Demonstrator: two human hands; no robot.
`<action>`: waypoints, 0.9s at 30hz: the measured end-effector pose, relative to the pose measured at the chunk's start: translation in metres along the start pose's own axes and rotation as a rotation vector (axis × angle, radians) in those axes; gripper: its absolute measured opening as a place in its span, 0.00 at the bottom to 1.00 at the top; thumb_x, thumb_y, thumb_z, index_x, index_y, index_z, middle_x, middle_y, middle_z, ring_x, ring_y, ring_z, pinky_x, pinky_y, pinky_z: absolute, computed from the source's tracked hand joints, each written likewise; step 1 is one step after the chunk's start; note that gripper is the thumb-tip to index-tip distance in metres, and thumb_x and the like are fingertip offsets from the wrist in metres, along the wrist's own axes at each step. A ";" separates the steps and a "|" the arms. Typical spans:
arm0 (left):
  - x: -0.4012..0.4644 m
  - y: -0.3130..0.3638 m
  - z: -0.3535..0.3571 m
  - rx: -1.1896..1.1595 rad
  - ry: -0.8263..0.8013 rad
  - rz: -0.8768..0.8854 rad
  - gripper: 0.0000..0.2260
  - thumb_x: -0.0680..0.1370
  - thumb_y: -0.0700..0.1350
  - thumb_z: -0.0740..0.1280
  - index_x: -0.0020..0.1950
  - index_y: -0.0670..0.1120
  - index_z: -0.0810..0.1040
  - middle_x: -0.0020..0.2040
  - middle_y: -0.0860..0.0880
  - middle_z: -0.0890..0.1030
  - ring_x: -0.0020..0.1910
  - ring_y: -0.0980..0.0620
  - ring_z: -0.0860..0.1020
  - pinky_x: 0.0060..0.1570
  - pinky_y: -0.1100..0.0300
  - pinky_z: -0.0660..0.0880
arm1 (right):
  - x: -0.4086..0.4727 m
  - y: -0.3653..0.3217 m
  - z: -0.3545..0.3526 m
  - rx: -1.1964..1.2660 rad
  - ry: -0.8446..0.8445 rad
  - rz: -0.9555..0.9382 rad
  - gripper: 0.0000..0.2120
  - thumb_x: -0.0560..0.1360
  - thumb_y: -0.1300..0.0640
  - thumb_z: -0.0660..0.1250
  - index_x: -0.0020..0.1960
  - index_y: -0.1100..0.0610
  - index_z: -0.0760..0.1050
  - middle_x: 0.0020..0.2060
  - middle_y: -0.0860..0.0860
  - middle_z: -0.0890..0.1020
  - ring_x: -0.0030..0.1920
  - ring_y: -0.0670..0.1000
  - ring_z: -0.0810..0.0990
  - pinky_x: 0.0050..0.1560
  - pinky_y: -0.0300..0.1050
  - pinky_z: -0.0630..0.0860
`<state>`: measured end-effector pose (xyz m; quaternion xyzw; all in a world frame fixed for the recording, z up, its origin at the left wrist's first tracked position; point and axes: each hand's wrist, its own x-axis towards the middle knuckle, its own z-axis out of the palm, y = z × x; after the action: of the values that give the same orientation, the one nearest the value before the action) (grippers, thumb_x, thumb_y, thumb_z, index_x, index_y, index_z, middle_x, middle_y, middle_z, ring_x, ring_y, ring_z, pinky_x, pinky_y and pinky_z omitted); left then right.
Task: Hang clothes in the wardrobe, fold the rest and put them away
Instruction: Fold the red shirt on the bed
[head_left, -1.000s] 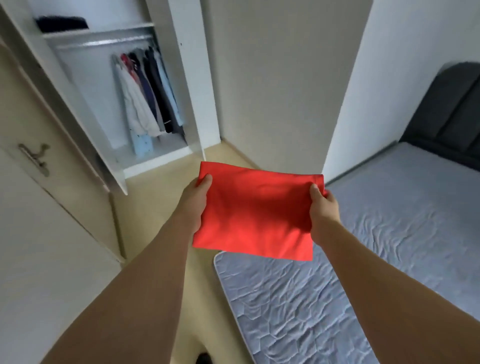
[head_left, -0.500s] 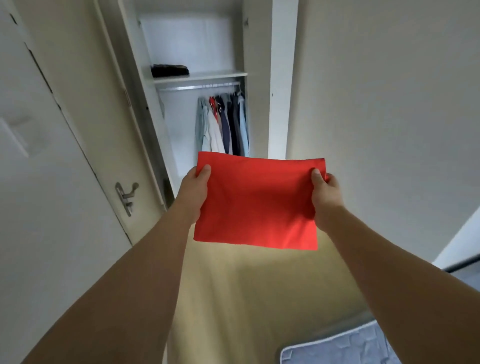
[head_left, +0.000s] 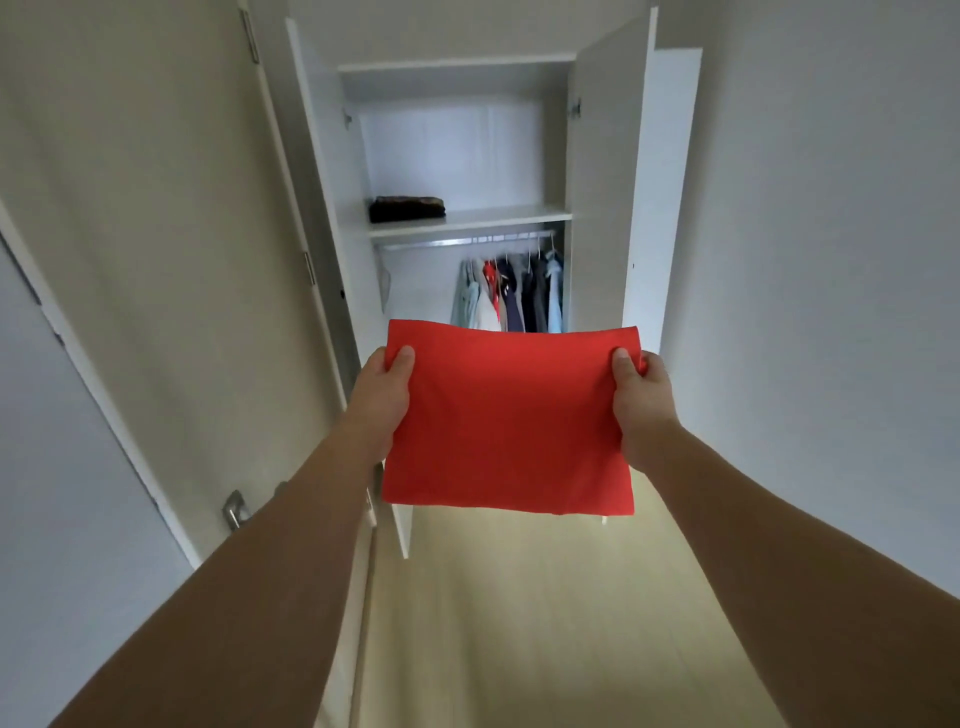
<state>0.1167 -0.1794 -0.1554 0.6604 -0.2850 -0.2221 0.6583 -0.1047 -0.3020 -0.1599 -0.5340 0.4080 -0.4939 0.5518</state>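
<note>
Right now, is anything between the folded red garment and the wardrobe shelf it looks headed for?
Nothing visible. Both wardrobe doors stand open, and the shelf is bare to the right of the dark folded pile. The left hand and right hand hold the red garment below shelf level.

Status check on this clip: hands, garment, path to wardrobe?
Left hand and right hand grip folded red garment. Wardrobe open ahead. Nothing blocking.

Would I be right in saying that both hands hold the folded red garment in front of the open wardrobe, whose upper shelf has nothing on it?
Not quite: the head view shows a dark folded pile on the upper shelf. The rest stands: the left hand and right hand hold the folded red garment before the open wardrobe.
</note>
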 end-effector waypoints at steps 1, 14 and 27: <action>0.020 0.003 0.001 0.008 0.003 -0.004 0.14 0.80 0.58 0.60 0.62 0.53 0.73 0.55 0.48 0.81 0.53 0.46 0.80 0.57 0.41 0.76 | 0.018 -0.002 0.011 -0.003 -0.006 -0.004 0.16 0.82 0.47 0.54 0.65 0.54 0.67 0.51 0.48 0.74 0.53 0.51 0.72 0.54 0.48 0.68; 0.319 -0.017 0.013 0.037 0.071 -0.001 0.18 0.82 0.54 0.56 0.69 0.48 0.69 0.59 0.48 0.78 0.57 0.45 0.77 0.61 0.43 0.73 | 0.277 0.024 0.196 -0.059 -0.071 -0.059 0.14 0.82 0.50 0.54 0.63 0.55 0.67 0.51 0.51 0.74 0.51 0.52 0.72 0.52 0.48 0.67; 0.613 0.009 0.035 0.091 0.125 -0.007 0.15 0.83 0.49 0.55 0.65 0.44 0.72 0.55 0.45 0.79 0.54 0.44 0.78 0.59 0.46 0.74 | 0.536 0.010 0.361 -0.042 -0.021 0.015 0.14 0.81 0.54 0.52 0.63 0.57 0.69 0.41 0.53 0.72 0.39 0.50 0.69 0.43 0.47 0.71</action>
<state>0.5458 -0.6153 -0.0974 0.7033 -0.2509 -0.1693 0.6432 0.3455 -0.7611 -0.0931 -0.5476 0.4161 -0.4755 0.5485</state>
